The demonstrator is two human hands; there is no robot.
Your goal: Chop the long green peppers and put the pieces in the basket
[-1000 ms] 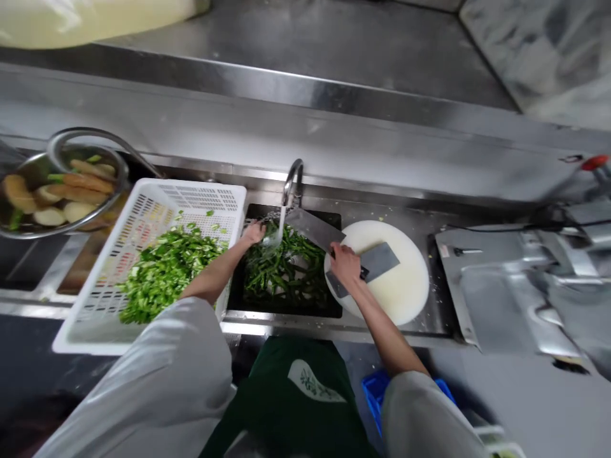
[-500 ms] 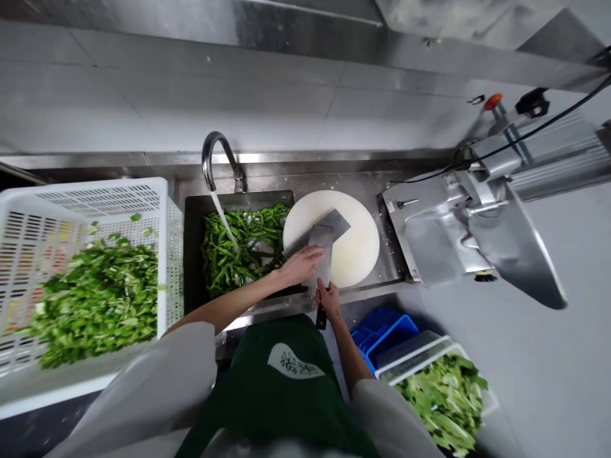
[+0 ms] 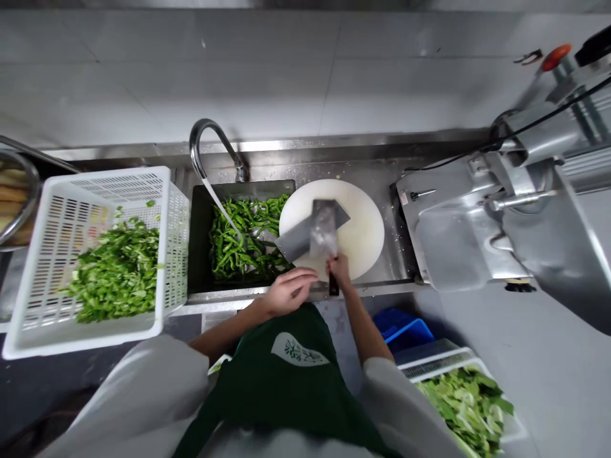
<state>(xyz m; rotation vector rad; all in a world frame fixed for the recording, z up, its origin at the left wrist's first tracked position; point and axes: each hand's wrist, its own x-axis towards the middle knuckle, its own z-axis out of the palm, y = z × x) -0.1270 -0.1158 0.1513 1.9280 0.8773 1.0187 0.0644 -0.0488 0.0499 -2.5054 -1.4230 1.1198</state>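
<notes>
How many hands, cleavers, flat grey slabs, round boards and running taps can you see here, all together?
Hands: 2 (left hand, right hand)
Cleaver: 1
Flat grey slab: 1
Round board: 1
Running tap: 1
Total: 6

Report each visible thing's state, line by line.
Faucet: running
Right hand: closed on held cleaver
Left hand: empty, open
Held cleaver: overlapping lower blade, contact unclear
Lower blade: lying on white board
Green peppers: piled in sink
Chopped greens: heaped in white basket
Metal machine: on or off unclear
</notes>
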